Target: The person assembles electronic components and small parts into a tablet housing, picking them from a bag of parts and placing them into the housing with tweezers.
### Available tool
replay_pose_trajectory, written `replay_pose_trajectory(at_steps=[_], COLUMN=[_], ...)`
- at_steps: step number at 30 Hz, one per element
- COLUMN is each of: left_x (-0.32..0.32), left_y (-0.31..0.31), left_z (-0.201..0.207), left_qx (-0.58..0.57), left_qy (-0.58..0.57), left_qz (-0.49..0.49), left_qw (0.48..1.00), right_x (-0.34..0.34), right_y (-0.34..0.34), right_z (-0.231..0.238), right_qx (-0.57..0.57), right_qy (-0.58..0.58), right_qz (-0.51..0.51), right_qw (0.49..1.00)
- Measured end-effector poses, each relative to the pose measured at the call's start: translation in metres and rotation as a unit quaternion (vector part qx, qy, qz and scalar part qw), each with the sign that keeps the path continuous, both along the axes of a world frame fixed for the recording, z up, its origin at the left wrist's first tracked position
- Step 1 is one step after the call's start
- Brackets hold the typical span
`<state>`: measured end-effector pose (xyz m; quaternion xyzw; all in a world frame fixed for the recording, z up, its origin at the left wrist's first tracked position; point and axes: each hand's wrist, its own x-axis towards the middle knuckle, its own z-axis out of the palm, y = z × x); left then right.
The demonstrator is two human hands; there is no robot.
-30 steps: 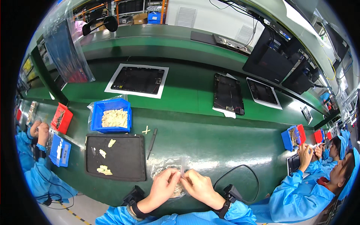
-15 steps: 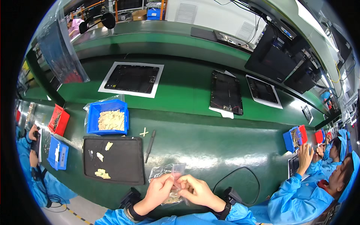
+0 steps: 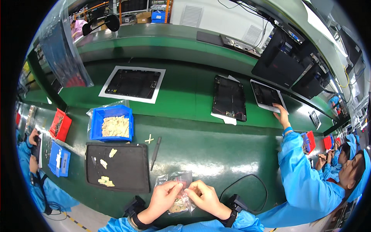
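Observation:
At the near edge of the green bench, a clear plastic bag (image 3: 179,205) with several small beige pieces inside is between my hands. My left hand (image 3: 163,200) is closed in a pinch on the bag's upper part. Just beside it, my right hand (image 3: 208,199) pinches the bag's right side; its fingertips are partly hidden. To the left lies a black mat (image 3: 125,166) bearing a few small beige pieces (image 3: 105,181). Beyond the mat stands a blue bin (image 3: 112,112) heaped with beige pieces (image 3: 115,126). A dark, slim tool (image 3: 155,154) lies right of the mat.
Black panels (image 3: 133,83) rest on white sheets along the far green strip. A black cable (image 3: 266,189) loops at right. A co-worker's arm (image 3: 299,166) reaches across at right. Red (image 3: 60,124) and blue (image 3: 60,159) bins stand at left, near another co-worker (image 3: 42,181).
My hands have parted slightly at the bag, whose contents show more. The right co-worker's hand has reached out to a far panel. Panels on the far strip have shifted slightly left.

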<state>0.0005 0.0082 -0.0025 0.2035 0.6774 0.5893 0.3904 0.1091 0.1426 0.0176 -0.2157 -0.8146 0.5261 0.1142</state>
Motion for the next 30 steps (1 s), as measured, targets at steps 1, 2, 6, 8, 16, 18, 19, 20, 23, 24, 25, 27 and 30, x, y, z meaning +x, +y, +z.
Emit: replay_pose_trajectory(at_steps=[1, 2, 6, 8, 16, 18, 19, 20, 23, 24, 25, 27, 30], left_x=[0.0, 0.002, 0.002, 0.001, 0.003, 0.007, 0.008, 0.009, 0.009, 0.01, 0.011, 0.013, 0.015], left_y=[0.0, 0.001, 0.0, 0.0, 0.005, 0.004, 0.005, 0.005, 0.006, 0.006, 0.005, 0.004, 0.006], left_z=[-0.004, 0.0, 0.003, 0.001, 0.005, 0.002, 0.004, 0.005, 0.006, 0.006, 0.006, 0.004, 0.009], left_qx=[0.011, 0.051, 0.02, 0.021, 0.093, 0.087, 0.086, 0.094, 0.086, 0.071, 0.069, 0.077, 0.072], left_qy=[0.0, -0.029, -0.005, -0.013, -0.122, -0.079, -0.079, -0.082, -0.052, -0.02, -0.02, 0.025, 0.11], left_qz=[0.012, 0.046, 0.034, 0.024, 0.028, 0.037, 0.036, 0.042, 0.04, 0.031, 0.032, 0.042, 0.05], left_qw=[1.0, 0.997, 0.999, 0.999, 0.988, 0.992, 0.992, 0.991, 0.994, 0.997, 0.997, 0.996, 0.99], right_x=[0.0, 0.001, 0.002, 0.002, -0.001, -0.001, -0.001, -0.001, 0.001, 0.001, 0.0, -0.001, 0.0], right_y=[-0.001, -0.001, 0.001, 0.001, 0.006, 0.005, 0.005, 0.006, 0.007, 0.008, 0.007, 0.006, 0.007], right_z=[-0.002, -0.004, -0.004, -0.004, 0.002, 0.002, 0.004, 0.003, 0.003, 0.004, 0.006, 0.01, 0.013], right_qx=[0.002, -0.002, 0.0, 0.003, 0.085, 0.107, 0.124, 0.125, 0.103, 0.102, 0.1, 0.09, 0.082], right_qy=[0.003, 0.0, -0.019, -0.029, -0.011, 0.002, 0.018, 0.032, 0.04, 0.062, 0.084, 0.075, 0.059], right_qz=[0.0, 0.009, 0.032, 0.042, 0.03, 0.02, 0.018, 0.019, 0.025, 0.022, 0.018, 0.017, 0.012], right_qw=[1.0, 1.0, 0.999, 0.999, 0.996, 0.994, 0.992, 0.992, 0.994, 0.993, 0.991, 0.993, 0.995])
